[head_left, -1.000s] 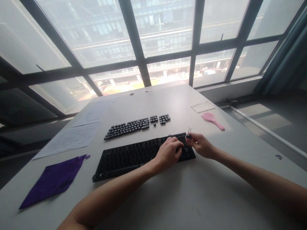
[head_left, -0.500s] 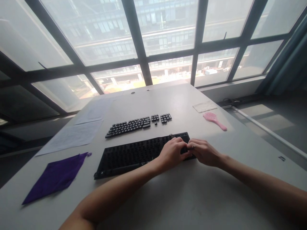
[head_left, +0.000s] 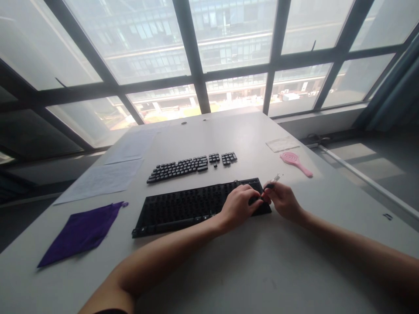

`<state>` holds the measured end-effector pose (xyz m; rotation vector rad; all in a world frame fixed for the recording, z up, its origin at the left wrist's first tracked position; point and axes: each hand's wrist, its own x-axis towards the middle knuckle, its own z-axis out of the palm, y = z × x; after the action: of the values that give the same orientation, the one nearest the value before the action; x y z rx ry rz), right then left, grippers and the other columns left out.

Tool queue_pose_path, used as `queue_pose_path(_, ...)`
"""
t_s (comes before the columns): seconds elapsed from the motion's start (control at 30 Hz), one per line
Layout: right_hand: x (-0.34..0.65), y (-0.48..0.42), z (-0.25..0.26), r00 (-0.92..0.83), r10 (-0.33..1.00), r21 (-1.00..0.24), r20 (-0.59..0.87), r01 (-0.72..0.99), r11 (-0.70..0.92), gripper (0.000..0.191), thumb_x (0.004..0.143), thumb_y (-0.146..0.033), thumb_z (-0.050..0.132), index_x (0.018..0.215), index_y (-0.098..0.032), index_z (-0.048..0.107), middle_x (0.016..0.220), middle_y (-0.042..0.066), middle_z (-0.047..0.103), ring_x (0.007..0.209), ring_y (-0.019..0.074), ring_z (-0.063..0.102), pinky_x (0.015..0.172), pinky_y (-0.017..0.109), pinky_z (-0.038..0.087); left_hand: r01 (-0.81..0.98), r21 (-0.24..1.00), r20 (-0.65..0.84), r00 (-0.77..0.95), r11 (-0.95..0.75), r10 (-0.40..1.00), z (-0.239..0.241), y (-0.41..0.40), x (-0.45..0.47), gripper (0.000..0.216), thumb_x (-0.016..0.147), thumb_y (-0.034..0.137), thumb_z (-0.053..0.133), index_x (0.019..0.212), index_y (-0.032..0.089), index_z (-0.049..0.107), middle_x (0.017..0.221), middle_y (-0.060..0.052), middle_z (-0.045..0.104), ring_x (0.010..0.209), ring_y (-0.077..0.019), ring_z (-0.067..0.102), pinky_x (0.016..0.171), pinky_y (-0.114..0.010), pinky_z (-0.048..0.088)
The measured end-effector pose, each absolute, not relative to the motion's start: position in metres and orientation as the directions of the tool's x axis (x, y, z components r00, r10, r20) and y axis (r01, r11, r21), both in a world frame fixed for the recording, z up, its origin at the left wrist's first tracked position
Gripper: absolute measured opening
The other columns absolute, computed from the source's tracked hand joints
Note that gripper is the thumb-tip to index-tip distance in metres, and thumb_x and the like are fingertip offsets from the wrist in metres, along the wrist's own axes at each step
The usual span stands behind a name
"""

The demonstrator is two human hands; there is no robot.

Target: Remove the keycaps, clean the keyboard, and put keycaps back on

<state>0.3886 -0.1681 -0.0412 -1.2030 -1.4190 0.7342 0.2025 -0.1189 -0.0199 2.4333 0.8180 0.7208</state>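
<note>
A black keyboard base with its keycaps off lies across the table in front of me. My left hand rests over its right end, thumb and fingers bent together; what they hold, if anything, is hidden. Close beside it, my right hand pinches a small tool with a dark part and a thin, pale, metal-looking end pointing up. My two hands' fingertips almost meet above the keyboard's right edge. Behind the base, removed black keycaps lie in keyboard order, with smaller groups to the right.
A purple cloth pouch lies at the left, near sheets of paper. To the right are a pink hairbrush and a pale flat packet. Windows stand behind the white table.
My right hand has turned and drawn slightly up and right, bringing the small tool's pale end into view. My left hand stays over the keyboard. The whole view has shifted slightly.
</note>
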Motion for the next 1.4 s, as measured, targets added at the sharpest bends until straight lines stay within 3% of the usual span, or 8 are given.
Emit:
queue_pose_path(0.17, 0.384, -0.172, -0.032, 0.082, 0.884, -0.827, 0.461, 0.403, 0.393, 0.026, 0.093, -0.042, 0.057, 0.082, -0.020, 0.061, 0.070, 0.004, 0.065, 0.059, 0.0171, 0.059, 0.058, 0.031, 0.050, 0.317, 0.600, 0.377, 0.698, -0.735, 0.609, -0.020, -0.120, 0.199, 0.024, 0.089, 0.026, 0.070, 0.110, 0.021, 0.061, 0.099, -0.003, 0.067, 0.094, -0.0196, 0.062, 0.083, -0.031, 0.049)
queue_pose_path(0.47, 0.376, -0.170, -0.030, 0.221, 0.929, -0.934, 0.298, 0.265, 0.237, 0.033, 0.096, -0.050, 0.053, 0.081, -0.021, 0.056, 0.065, 0.001, 0.064, 0.054, 0.0152, 0.057, 0.050, 0.027, 0.044, 0.289, 0.384, 0.430, 0.785, -0.877, 0.447, -0.017, -0.118, 0.199, 0.019, 0.096, 0.015, 0.052, 0.112, 0.022, 0.060, 0.106, -0.007, 0.064, 0.097, -0.0201, 0.059, 0.086, -0.034, 0.052)
queue_pose_path(0.63, 0.376, -0.170, -0.027, 0.194, 0.942, -0.926, 0.275, 0.317, 0.205, 0.030, 0.095, -0.048, 0.053, 0.082, -0.021, 0.056, 0.060, -0.001, 0.061, 0.055, 0.0162, 0.058, 0.053, 0.028, 0.046, 0.316, 0.296, 0.472, 0.772, -0.901, 0.426, -0.016, -0.119, 0.199, 0.025, 0.097, 0.011, 0.047, 0.116, 0.021, 0.060, 0.115, -0.008, 0.059, 0.104, -0.0215, 0.055, 0.092, -0.036, 0.052)
queue_pose_path(0.73, 0.376, -0.170, -0.025, 0.169, 0.944, -0.928, 0.282, 0.299, 0.223, 0.031, 0.095, -0.046, 0.054, 0.077, -0.021, 0.054, 0.061, 0.000, 0.062, 0.056, 0.0159, 0.058, 0.053, 0.028, 0.045, 0.301, 0.356, 0.471, 0.760, -0.885, 0.448, -0.014, -0.123, 0.198, 0.029, 0.094, 0.007, 0.049, 0.116, 0.022, 0.059, 0.121, -0.008, 0.056, 0.110, -0.0219, 0.053, 0.096, -0.037, 0.051)
queue_pose_path(0.9, 0.375, -0.173, -0.026, 0.164, 0.945, -0.931, 0.284, 0.282, 0.231, 0.029, 0.096, -0.046, 0.053, 0.081, -0.021, 0.057, 0.062, 0.001, 0.064, 0.055, 0.0159, 0.058, 0.052, 0.028, 0.044, 0.300, 0.585, 0.405, 0.697, -0.754, 0.592, -0.006, -0.131, 0.197, 0.019, 0.090, 0.010, 0.058, 0.103, 0.023, 0.062, 0.114, -0.007, 0.057, 0.110, -0.0214, 0.056, 0.094, -0.036, 0.052)
queue_pose_path(1.07, 0.374, -0.173, -0.021, 0.188, 0.943, -0.942, 0.276, 0.246, 0.227, 0.030, 0.097, -0.047, 0.052, 0.083, -0.021, 0.053, 0.067, 0.002, 0.069, 0.054, 0.0154, 0.059, 0.052, 0.028, 0.044, 0.267, 0.669, 0.389, 0.669, -0.694, 0.633, 0.007, -0.114, 0.194, 0.012, 0.088, 0.013, 0.061, 0.097, 0.020, 0.065, 0.106, -0.006, 0.061, 0.091, -0.0166, 0.061, 0.079, -0.029, 0.054)
queue_pose_path(1.2, 0.376, -0.171, -0.023, 0.207, 0.940, -0.951, 0.271, 0.208, 0.228, 0.032, 0.097, -0.049, 0.053, 0.081, -0.021, 0.052, 0.069, 0.002, 0.070, 0.054, 0.0142, 0.059, 0.050, 0.027, 0.043, 0.376, 0.572, 0.464, 0.585, -0.729, 0.665, 0.013, -0.056, 0.196, 0.009, 0.085, 0.016, 0.065, 0.093, 0.018, 0.069, 0.094, -0.003, 0.068, 0.078, -0.0142, 0.061, 0.073, -0.026, 0.052)
queue_pose_path(1.4, 0.377, -0.171, -0.025, 0.185, 0.941, -0.949, 0.283, 0.195, 0.247, 0.031, 0.098, -0.047, 0.053, 0.081, -0.020, 0.053, 0.073, 0.003, 0.070, 0.054, 0.0136, 0.060, 0.050, 0.027, 0.043, 0.618, 0.355, 0.365, 0.599, -0.702, 0.712, -0.003, 0.018, 0.204, 0.003, 0.079, 0.019, 0.073, 0.081, 0.020, 0.076, 0.085, -0.003, 0.074, 0.077, -0.0180, 0.064, 0.080, -0.031, 0.050)
